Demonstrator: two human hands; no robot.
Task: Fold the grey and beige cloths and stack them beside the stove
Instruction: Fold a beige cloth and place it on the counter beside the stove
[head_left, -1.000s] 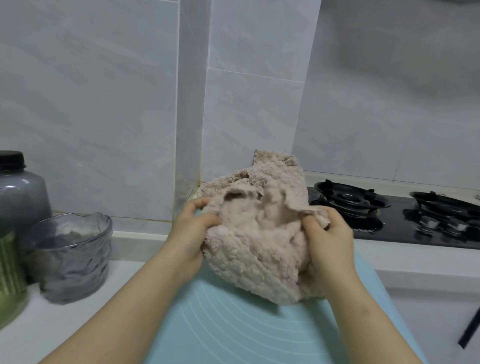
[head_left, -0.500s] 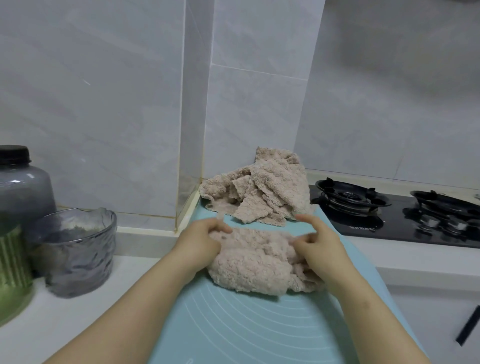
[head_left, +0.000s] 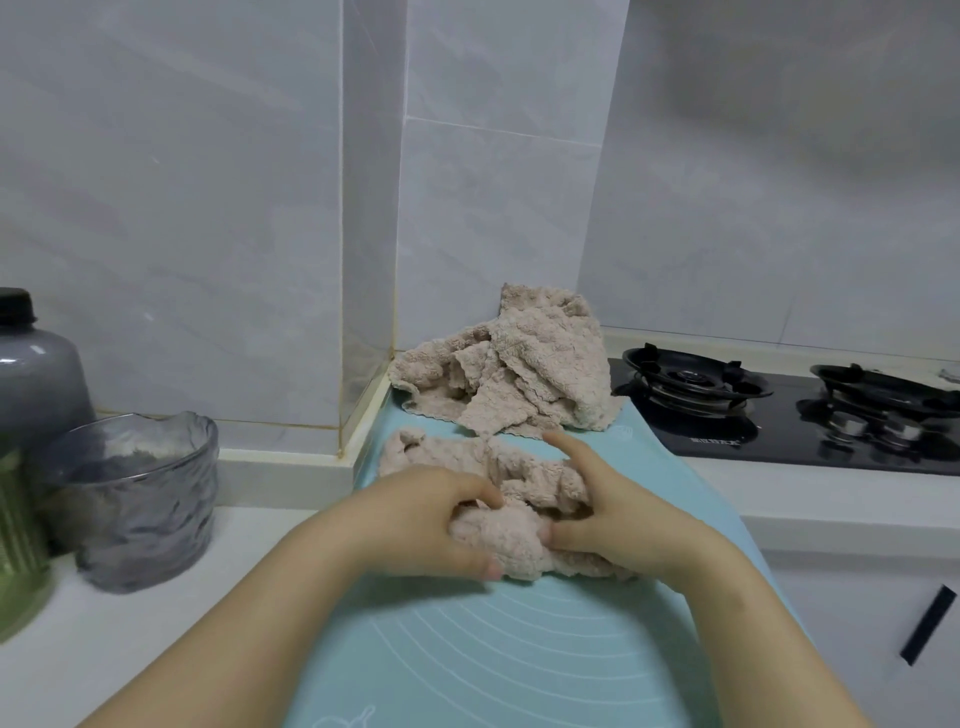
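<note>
1. The left hand (head_left: 431, 519) curls its fingers and thumb round a bunched end of the beige cloth (head_left: 457, 454). The right hand (head_left: 628, 525) pinches the same bunch from the other side, with its forefinger sticking out straight.
2. The cloth lies crumpled on the teal mat (head_left: 519, 649), which covers the tabletop (head_left: 104, 623) just in front of the person.
3. It looks light, limp and fluffy, and its nubbly pile should not slip; nothing about it is fragile. It will sag wherever it is unsupported, so I judge the best hold to be 2 corners of 1 edge, pinched and drawn apart to flatten it before folding.
4. A heap of cloths (head_left: 519, 374) sits behind it in the wall corner, right up against the left edge of the stove (head_left: 779, 415). All of them look beige, and I cannot make out a grey one.
5. There is a small white label on the stove's front and a faint round mark on the mat, both too small to read.
6. To the far left stand a glass bowl (head_left: 140, 493) and a dark-lidded jar (head_left: 36, 364), with no legible label.
</note>
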